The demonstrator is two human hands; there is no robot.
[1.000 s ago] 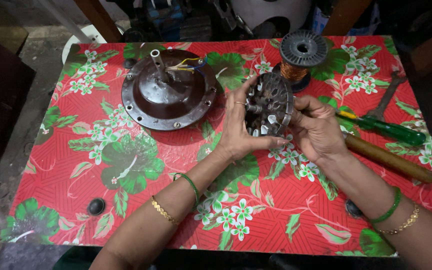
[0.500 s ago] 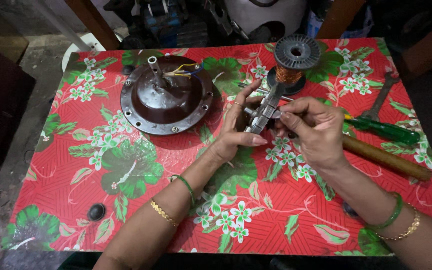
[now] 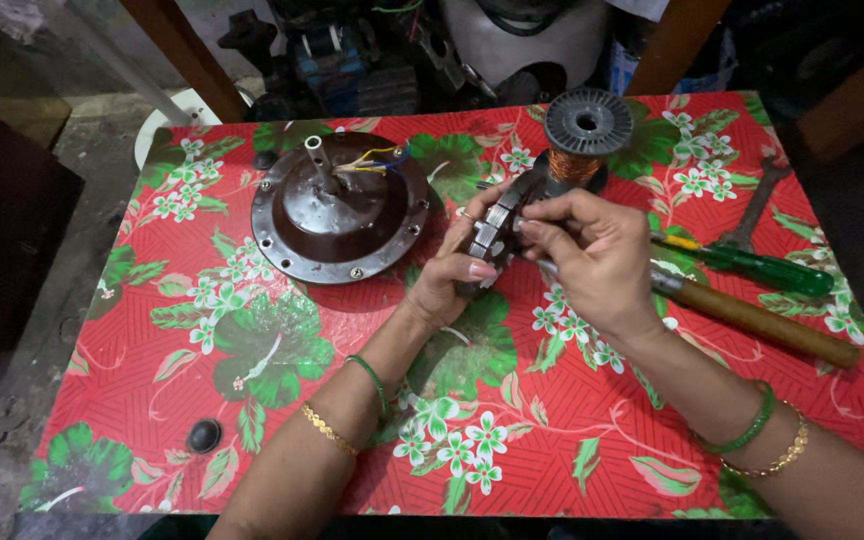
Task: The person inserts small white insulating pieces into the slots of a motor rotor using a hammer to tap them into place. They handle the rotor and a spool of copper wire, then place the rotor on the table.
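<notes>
A small black knob (image 3: 203, 435) lies near the left on the worktop (image 3: 552, 470). Farther off sits a brown motor cover (image 3: 337, 215). At centre, left hand (image 3: 449, 280) and right hand (image 3: 592, 255) both grip the stator (image 3: 497, 228), held on edge above the cloth. Just behind stands a wire spool (image 3: 584, 135). To the right lie a green screwdriver (image 3: 752, 265), a hammer (image 3: 762, 322) and a wrench (image 3: 752, 215).

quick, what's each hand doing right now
Left hand: closed on the metal stator core, gripping it from below.
Right hand: closed on the same stator core, fingers pinching its top edge.
</notes>
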